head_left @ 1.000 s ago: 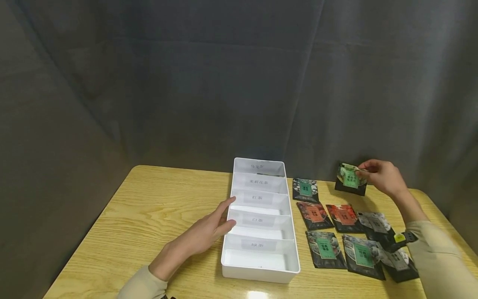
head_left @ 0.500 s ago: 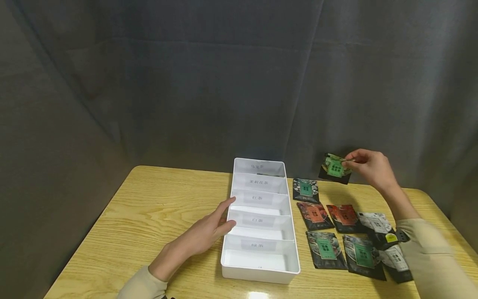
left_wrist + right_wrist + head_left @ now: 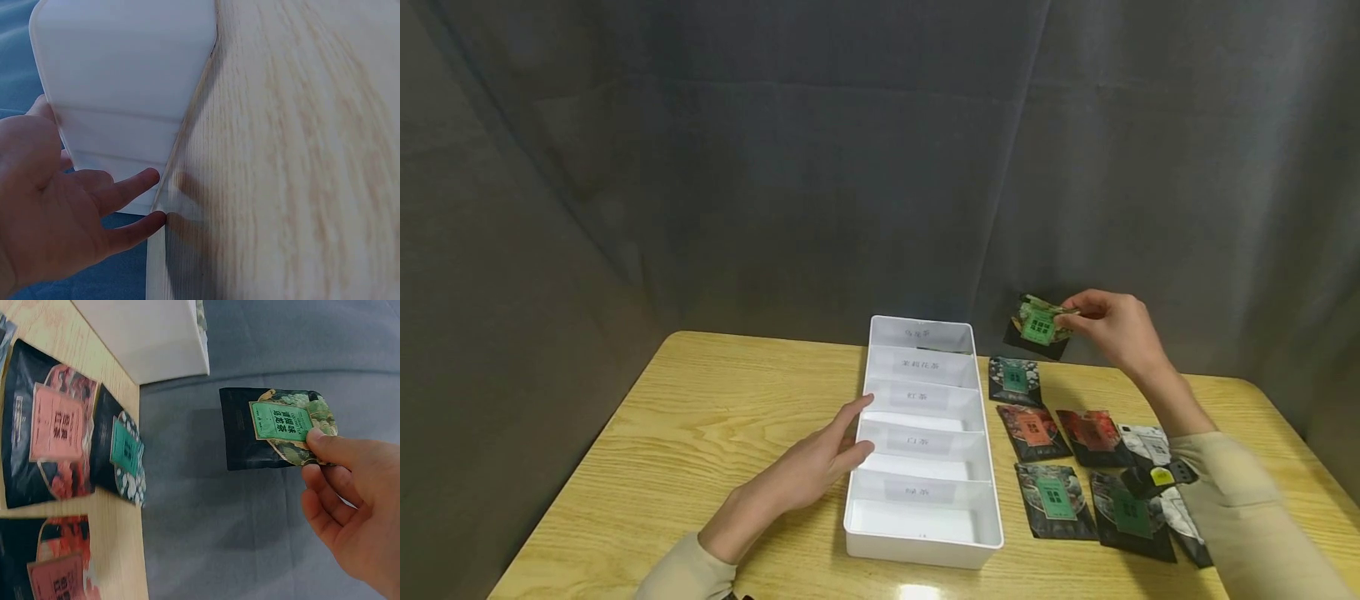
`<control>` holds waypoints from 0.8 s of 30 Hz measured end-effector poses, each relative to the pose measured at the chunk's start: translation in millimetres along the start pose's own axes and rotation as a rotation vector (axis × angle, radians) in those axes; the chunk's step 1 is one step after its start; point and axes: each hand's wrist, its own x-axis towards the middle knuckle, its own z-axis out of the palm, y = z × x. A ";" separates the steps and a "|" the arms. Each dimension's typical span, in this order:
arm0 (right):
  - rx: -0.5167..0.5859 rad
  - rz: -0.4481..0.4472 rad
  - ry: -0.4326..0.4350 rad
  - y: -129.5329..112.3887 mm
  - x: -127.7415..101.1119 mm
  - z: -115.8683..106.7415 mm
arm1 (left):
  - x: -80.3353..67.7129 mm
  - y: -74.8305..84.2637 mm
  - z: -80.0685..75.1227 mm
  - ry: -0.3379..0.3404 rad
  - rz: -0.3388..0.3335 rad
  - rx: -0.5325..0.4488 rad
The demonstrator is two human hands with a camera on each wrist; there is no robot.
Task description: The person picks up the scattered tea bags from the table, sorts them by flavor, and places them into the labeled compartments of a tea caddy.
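My right hand pinches a black tea sachet with a bright green label by one edge, thumb on its printed face. The sachet is held up near the table's back edge, right of the box's far end. A long white divided box stands on the table, with labelled compartments one behind another. An edge of something dark shows in its farthest compartment. My left hand rests against the box's left side, fingers extended. In the left wrist view those fingers lie along the box's outer wall.
Several sachets lie right of the box: one green-and-white, red ones, green-labelled ones, and white ones partly under my right forearm. A dark curtain hangs behind the wooden table.
My right hand has lifted the green-labelled sachet and carried it left, toward the box's far end. My left hand and the box have stayed in place.
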 end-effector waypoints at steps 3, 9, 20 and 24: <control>0.015 -0.012 0.006 -9.1 1.5 3.1 | -0.5 1.1 -0.5 -0.002 -0.002 0.005; 0.035 -0.054 0.024 -24.2 3.5 9.4 | -1.4 1.1 -1.1 0.011 -0.011 0.028; 0.072 -0.154 0.038 -48.2 10.0 26.2 | -0.4 -2.0 -1.3 0.016 -0.017 0.018; 0.080 -0.209 0.046 -55.1 12.3 33.9 | -0.6 -2.4 -1.1 0.007 -0.015 0.013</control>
